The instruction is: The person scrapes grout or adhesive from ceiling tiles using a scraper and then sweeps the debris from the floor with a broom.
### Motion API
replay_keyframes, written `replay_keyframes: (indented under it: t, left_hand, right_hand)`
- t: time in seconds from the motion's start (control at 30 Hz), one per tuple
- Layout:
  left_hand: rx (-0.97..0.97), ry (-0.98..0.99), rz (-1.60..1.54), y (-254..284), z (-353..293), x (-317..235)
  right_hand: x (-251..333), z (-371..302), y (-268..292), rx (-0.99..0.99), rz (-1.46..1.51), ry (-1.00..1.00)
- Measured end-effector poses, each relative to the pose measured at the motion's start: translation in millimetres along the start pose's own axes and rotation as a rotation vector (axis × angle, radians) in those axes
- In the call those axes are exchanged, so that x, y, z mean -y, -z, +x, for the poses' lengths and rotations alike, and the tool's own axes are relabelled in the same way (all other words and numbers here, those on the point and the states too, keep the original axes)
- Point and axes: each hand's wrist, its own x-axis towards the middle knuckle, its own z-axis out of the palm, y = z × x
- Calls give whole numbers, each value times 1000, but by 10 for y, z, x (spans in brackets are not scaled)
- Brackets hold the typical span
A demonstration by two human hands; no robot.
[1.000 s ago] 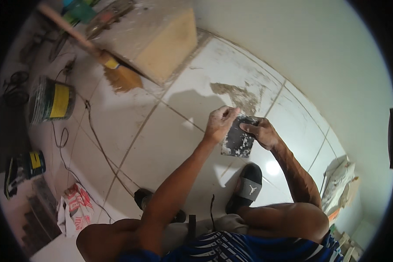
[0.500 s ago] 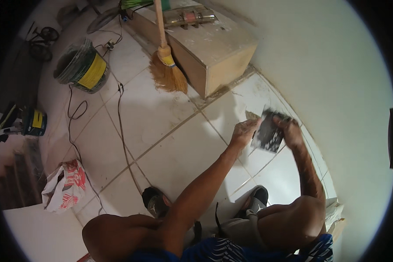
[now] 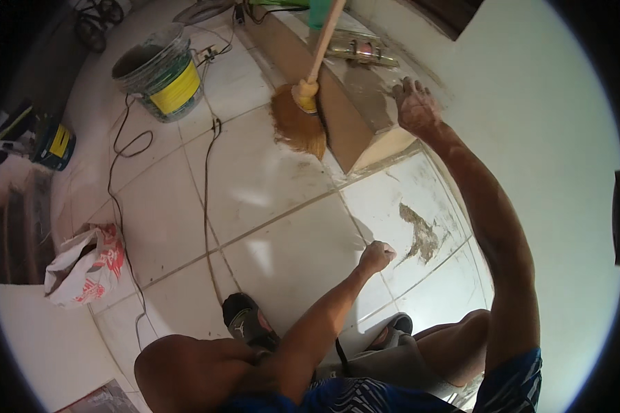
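Observation:
My right arm stretches forward, and my dusty right hand (image 3: 418,107) is open, fingers spread, over the right side of the pale box (image 3: 362,124) by the wall. I cannot tell whether the hand touches the box. Lower down, my left hand (image 3: 377,257) is closed above the floor tiles; what it holds, if anything, is hidden. Just right of it, a patch of grey-brown mortar-like material (image 3: 420,237) is smeared on a white tile (image 3: 296,237). The dark flat plate from before is not visible now.
A broom (image 3: 300,127) leans against the box, and a level-like tool (image 3: 362,49) lies on top. To the left stand a bucket with a yellow label (image 3: 174,86), a smaller bucket (image 3: 57,144) and a red-and-white bag (image 3: 93,265). Cables (image 3: 210,186) run across the floor.
The dark plate has left my hands and uncovered the smeared patch. My right hand has moved forward to the box and opened; my left has dropped nearer to me. The view has shifted.

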Motion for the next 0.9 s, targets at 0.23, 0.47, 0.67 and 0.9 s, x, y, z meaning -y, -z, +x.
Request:
replay_keyframes:
  t: [0.23, 0.47, 0.67, 0.9]
  left_hand:
    - [-93, 41, 27, 16, -114, 68]
    - [27, 124, -28, 156, -16, -6]
    - [0, 23, -75, -159, 93, 138]
    - [-164, -58, -199, -55, 236, -40]
  right_hand:
    - [212, 746, 187, -176, -247, 25]
    - [190, 1634, 1469, -418, 895, -484]
    - [211, 2002, 1410, -377, 1551, -399]
    - [652, 518, 1694, 51, 933, -50]
